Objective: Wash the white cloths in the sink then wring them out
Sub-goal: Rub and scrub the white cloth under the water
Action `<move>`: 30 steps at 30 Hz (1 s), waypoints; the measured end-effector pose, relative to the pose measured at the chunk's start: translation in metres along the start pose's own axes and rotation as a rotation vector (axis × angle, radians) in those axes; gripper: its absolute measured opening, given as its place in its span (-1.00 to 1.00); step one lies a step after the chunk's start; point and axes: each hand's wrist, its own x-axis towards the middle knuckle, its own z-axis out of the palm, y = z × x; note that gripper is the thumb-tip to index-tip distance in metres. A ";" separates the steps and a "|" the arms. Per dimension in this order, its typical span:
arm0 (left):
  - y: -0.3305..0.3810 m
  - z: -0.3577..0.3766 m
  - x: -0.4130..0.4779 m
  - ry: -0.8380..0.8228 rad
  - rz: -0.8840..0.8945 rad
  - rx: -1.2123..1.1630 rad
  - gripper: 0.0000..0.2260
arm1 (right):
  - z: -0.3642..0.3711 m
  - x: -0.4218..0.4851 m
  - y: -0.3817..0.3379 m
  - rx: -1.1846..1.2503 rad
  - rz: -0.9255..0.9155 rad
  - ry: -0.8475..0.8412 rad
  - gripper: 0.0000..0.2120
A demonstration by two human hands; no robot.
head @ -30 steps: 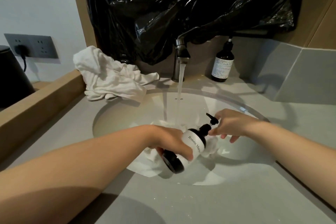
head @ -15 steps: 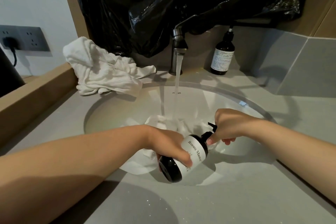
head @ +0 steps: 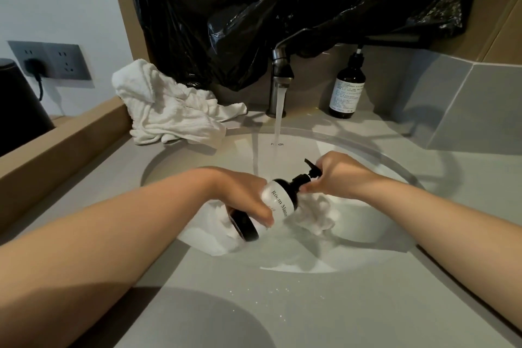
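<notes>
A wet white cloth (head: 316, 213) lies bunched in the white sink (head: 367, 232), under my hands. My left hand (head: 243, 195) grips a dark pump bottle (head: 278, 203) with a white label, tilted so its pump points up and right over the cloth. My right hand (head: 336, 175) holds the black pump head, fingers curled round it. Water runs from the faucet (head: 281, 76) into the basin just behind the bottle. A second pile of white cloths (head: 172, 113) sits on the counter at the sink's back left.
A brown bottle (head: 347, 87) stands on the counter right of the faucet. A black plastic bag (head: 282, 8) hangs over the wall behind. At the left are a wooden ledge (head: 56, 147), a wall socket (head: 50, 61) with a plug, and a dark appliance (head: 17, 99).
Both hands and the bottle have stayed over the cloth in the sink, the pump end rising slightly. My right hand has shifted a little on the pump head. The view moved slightly.
</notes>
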 end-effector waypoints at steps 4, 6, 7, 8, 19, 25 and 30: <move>-0.012 -0.009 -0.024 0.110 -0.028 0.072 -0.71 | -0.001 -0.003 -0.022 0.062 0.002 -0.003 -0.56; -0.019 -0.008 -0.039 0.239 -0.060 0.102 -0.66 | -0.001 -0.006 -0.035 0.065 -0.040 0.031 -0.57; -0.023 -0.006 -0.044 0.301 -0.075 0.098 -0.63 | -0.002 -0.007 -0.041 0.058 -0.067 0.056 -0.57; -0.026 -0.003 -0.048 0.344 -0.085 0.080 -0.62 | -0.002 -0.007 -0.048 0.044 -0.093 0.079 -0.59; -0.042 0.000 -0.049 0.362 -0.178 0.069 -0.60 | 0.025 0.009 -0.075 -0.037 -0.094 0.055 -0.74; -0.044 -0.001 -0.049 0.241 -0.173 -0.030 -0.59 | 0.025 0.013 -0.072 0.048 -0.101 -0.067 -0.70; -0.047 -0.002 -0.051 0.226 -0.204 0.021 -0.53 | 0.017 0.011 -0.061 0.014 -0.094 -0.096 -0.60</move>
